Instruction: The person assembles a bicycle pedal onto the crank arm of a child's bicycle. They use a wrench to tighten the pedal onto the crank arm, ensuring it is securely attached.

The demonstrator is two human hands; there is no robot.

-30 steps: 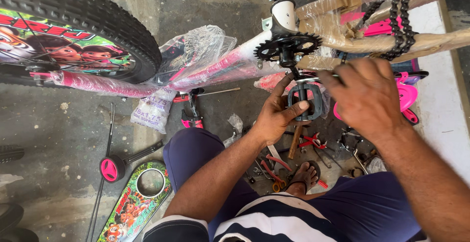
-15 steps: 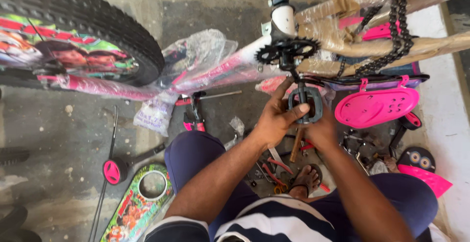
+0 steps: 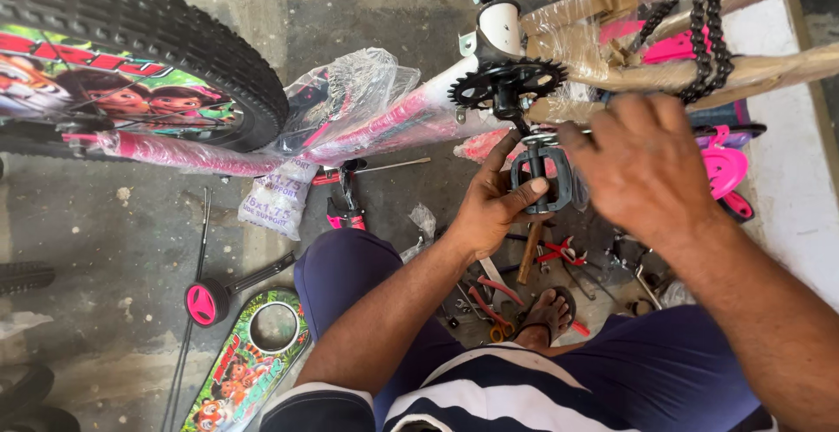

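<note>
Fingers [image 3: 524,189] of left hand [image 3: 489,209] grip one pedal [image 3: 544,179].

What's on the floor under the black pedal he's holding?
Under the black pedal: a wooden-handled tool, red-handled pliers and a sandalled foot. The left hand covers whatever else lies there.

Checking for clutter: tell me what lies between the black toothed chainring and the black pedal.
In the head view, only the black crank arm joins chainring to pedal.

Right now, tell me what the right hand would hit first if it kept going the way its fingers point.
The right hand points left, toward the black pedal that the left hand grips. It would likely meet the pedal's outer end first, though depth is unclear.
</note>
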